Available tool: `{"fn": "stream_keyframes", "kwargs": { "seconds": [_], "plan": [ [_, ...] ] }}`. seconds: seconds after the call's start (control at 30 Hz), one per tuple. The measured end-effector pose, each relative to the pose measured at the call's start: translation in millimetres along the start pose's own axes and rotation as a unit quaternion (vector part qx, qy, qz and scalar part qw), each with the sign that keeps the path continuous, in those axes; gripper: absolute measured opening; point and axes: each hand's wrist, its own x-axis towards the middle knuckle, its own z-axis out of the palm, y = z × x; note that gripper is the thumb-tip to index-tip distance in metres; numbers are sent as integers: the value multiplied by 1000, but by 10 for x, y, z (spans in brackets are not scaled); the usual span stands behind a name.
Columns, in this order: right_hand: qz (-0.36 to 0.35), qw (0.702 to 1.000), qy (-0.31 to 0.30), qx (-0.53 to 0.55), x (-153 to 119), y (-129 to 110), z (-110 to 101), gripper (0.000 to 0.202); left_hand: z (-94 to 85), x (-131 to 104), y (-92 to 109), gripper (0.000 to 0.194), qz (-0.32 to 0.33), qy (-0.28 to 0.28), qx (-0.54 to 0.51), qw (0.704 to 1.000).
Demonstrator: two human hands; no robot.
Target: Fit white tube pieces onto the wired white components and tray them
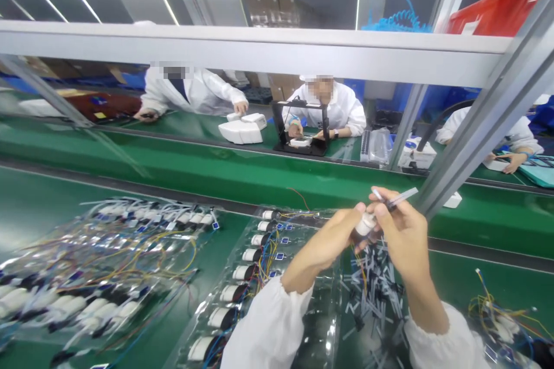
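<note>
In the head view, my left hand (pixel 335 237) is closed on a white and black cylindrical part (pixel 366 225), right of the middle. My right hand (pixel 400 230) meets it from the right, its fingers closed around a short translucent tube (pixel 403 198) that points up and right. Both hands touch at the cylinder's top. Below them lies a loose pile of short clear tubes (pixel 376 288). To the left, a column of white and black cylinders (pixel 234 293) with coloured wires lies on a clear plastic tray (pixel 190 323).
More wired cylinders (pixel 56 305) cover the left of the green table (pixel 225 248). A wire bundle (pixel 502 323) lies at the right. A metal post (pixel 471 144) rises beside my right hand. Beyond the frame, people in white coats (pixel 346 109) work at a bench.
</note>
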Motion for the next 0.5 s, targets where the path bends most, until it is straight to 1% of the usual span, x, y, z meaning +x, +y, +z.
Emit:
{"fn": "stream_keyframes", "kwargs": {
  "seconds": [0.07,0.17,0.23,0.27,0.3,0.37,0.43,0.5],
  "plan": [
    [14,999,29,37,-19,-19,26,29,25,9,13,54,2,-13,-63,998],
    [26,996,32,73,-13,-45,5,33,77,24,29,47,5,-15,-108,994],
    [27,996,34,83,5,-53,-30,33,106,44,17,44,6,-6,-128,992],
    [25,995,42,86,15,-55,-48,31,115,59,1,43,8,8,-138,990],
    [23,994,52,89,25,-56,-64,28,118,77,-20,43,11,30,-147,989],
    [22,994,59,95,42,-60,-89,29,107,118,-72,46,22,96,-153,983],
    [31,993,47,99,55,-69,-111,32,69,156,-112,51,43,169,-144,974],
    [44,993,27,107,65,-80,-133,34,8,177,-118,55,65,228,-136,962]
  ]
}}
